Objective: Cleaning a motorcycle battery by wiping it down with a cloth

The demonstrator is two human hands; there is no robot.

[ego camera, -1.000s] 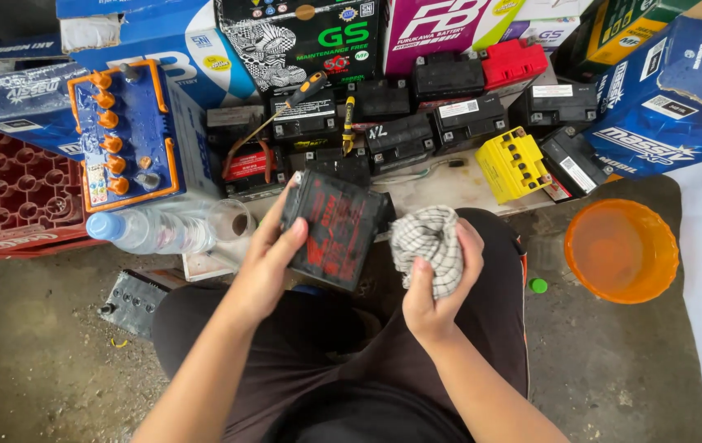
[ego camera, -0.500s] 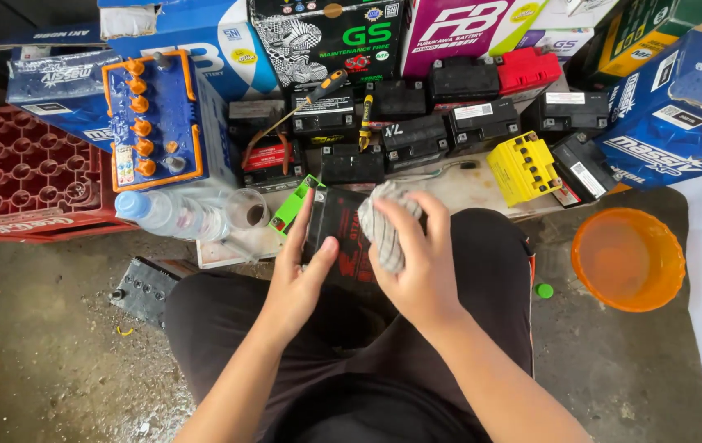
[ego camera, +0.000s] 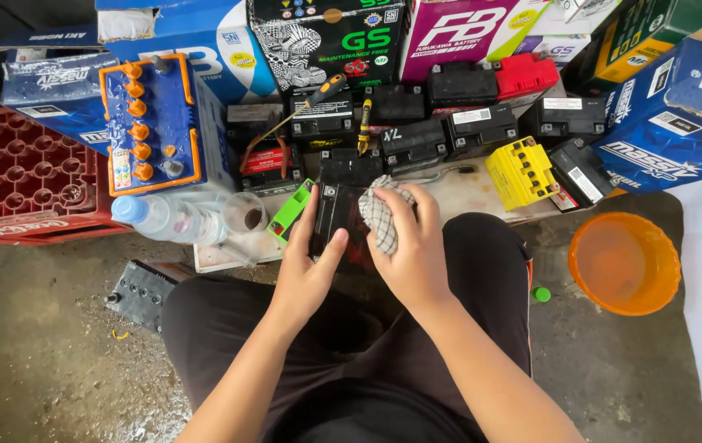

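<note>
A second ago the battery was tipped up face-on in the left hand, with the rag bunched in the right hand off to the side. Now the rag's pressed right onto the battery, and both hands have closed in together over the lap.

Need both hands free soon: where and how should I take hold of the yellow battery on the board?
Likely best by the yellow battery's two long side walls, coming straight down from above. It sits upright with its ribbed top showing, and black batteries crowd its right side, so a top-down pinch looks clearest.
</note>
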